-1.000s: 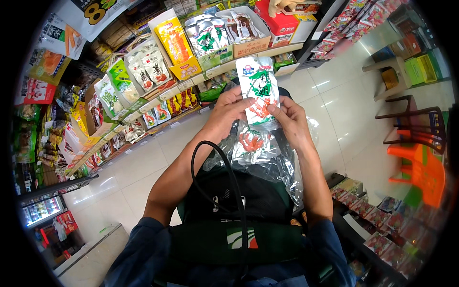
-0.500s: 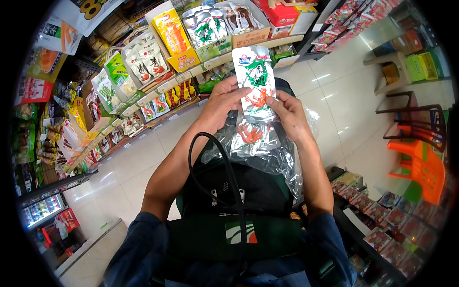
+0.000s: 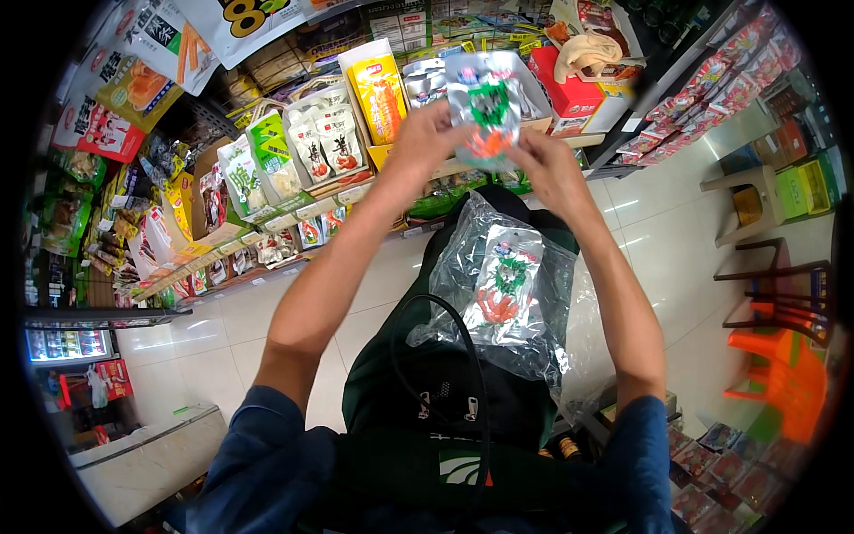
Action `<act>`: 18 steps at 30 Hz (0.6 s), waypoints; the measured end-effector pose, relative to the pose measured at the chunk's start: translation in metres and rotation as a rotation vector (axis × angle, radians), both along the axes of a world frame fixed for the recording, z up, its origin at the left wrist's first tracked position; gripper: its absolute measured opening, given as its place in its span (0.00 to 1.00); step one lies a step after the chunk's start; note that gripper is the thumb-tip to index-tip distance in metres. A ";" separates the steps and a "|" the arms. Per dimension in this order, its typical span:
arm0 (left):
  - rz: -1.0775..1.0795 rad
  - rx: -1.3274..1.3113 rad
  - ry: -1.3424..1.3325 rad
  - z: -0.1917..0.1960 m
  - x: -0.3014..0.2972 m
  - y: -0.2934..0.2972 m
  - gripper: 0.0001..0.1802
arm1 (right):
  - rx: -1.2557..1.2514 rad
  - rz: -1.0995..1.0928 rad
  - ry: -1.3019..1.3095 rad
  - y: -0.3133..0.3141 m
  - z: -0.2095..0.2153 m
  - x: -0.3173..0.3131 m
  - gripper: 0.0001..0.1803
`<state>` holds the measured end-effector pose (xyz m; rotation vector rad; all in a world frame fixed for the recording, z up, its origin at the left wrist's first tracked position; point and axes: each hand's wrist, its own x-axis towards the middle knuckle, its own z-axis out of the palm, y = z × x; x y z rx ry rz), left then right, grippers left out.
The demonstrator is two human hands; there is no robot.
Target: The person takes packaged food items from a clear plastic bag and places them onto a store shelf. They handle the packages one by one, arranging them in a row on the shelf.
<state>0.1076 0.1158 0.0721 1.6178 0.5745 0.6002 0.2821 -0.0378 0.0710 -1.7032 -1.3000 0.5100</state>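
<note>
A shop aisle is seen from above. Shelves (image 3: 267, 214) stocked with snack bags are ranged along the upper left, and a yellow bag (image 3: 381, 89) stands upright just left of the raised hands. A red box (image 3: 569, 93) is set on the shelf to their right. Plastic stools (image 3: 765, 356) are placed on the tiled floor at the far right, well apart from the hands. A dark backpack (image 3: 445, 400) is worn at the chest, and a clear plastic bag (image 3: 507, 294) lies open on top of it, with a second packet (image 3: 503, 285) inside. The view of the shelf behind is partly blocked by the hands and the held packet (image 3: 485, 107).

The packet is held up in front of the shelf, above the clear bag. It is gripped at its left edge by the left hand (image 3: 427, 133) and at its lower right edge by the right hand (image 3: 547, 165), both closed on it. Its long axis runs roughly vertically, the printed face turned toward the camera.
</note>
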 end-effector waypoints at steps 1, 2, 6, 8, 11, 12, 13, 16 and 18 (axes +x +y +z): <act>0.016 0.106 0.021 0.000 0.004 0.022 0.12 | -0.004 0.015 -0.019 0.020 0.001 0.005 0.13; 0.034 0.213 0.043 0.001 0.007 0.041 0.12 | -0.007 0.033 -0.038 0.039 0.002 0.010 0.13; 0.152 0.353 0.194 0.010 0.015 0.080 0.12 | 0.013 0.053 -0.126 0.100 -0.017 0.025 0.14; 0.227 0.476 0.293 0.007 0.021 0.087 0.16 | -0.023 0.025 -0.139 0.113 -0.024 0.029 0.14; 0.274 0.581 0.387 -0.002 0.029 0.094 0.19 | -0.104 0.038 -0.159 0.127 -0.035 0.034 0.14; 0.277 0.606 0.400 -0.006 0.030 0.094 0.18 | -0.127 0.035 -0.183 0.128 -0.038 0.035 0.14; 0.279 0.632 0.413 -0.010 0.031 0.094 0.18 | -0.149 0.032 -0.208 0.128 -0.040 0.037 0.14; 0.235 0.613 0.455 -0.016 0.032 0.097 0.24 | -0.156 0.069 -0.218 0.132 -0.055 0.045 0.13; 0.193 0.602 0.477 -0.014 0.030 0.096 0.29 | -0.169 0.071 -0.245 0.135 -0.060 0.046 0.13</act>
